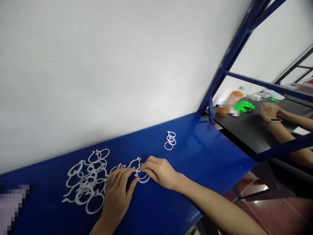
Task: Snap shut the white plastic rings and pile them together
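Observation:
Both my hands are over the blue tabletop [195,143], their fingertips close together around white plastic rings with small knobs or eyelets. My left hand [118,191] has thumb and fingers pinched on a white ring [144,180]. From the other side, my right hand [161,171] closes its fingertips on the same ring, partly covering it. A second white ring [132,162] lies just beyond the fingertips. Left of my left hand spreads a loose, overlapping pile of white rings [84,182]; part of it is hidden behind that hand.
A small group of white rings [170,141] lies farther back on the right. Behind the table rises a pale wall [110,65]. A blue metal frame [227,62] borders the right side. Beyond it, another person's hands [269,111] rest by a dark table [246,130] holding a bottle [236,96].

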`<action>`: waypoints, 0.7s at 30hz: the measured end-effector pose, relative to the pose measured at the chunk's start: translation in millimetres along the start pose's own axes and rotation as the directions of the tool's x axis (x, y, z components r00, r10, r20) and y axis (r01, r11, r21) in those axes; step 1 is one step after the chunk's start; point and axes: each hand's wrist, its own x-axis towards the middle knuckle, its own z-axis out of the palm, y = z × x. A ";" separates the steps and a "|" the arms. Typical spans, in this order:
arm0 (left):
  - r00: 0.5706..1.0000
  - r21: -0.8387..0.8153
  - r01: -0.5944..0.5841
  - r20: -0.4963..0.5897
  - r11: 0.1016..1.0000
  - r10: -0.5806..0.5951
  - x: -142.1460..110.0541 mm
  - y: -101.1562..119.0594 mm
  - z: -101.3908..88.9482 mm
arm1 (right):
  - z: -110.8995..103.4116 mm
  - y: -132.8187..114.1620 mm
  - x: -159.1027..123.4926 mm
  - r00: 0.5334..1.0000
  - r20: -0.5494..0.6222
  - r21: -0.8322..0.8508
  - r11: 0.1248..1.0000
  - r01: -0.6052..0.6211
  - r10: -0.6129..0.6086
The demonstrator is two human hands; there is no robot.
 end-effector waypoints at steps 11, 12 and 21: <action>0.994 -0.134 -0.110 -0.039 0.985 0.106 2.0 3.3 -7.7 | 7.4 0.4 -1.9 0.989 0.090 0.182 0.979 0.097 -0.115; 0.994 -0.142 -0.108 -0.036 0.984 0.104 1.6 3.8 -7.3 | 7.5 0.7 -2.3 0.988 0.097 0.182 0.978 0.104 -0.123; 0.996 -0.172 -0.088 -0.019 0.981 0.086 -1.8 2.7 -5.4 | 12.3 2.2 -7.0 0.969 0.132 0.092 0.976 0.197 -0.208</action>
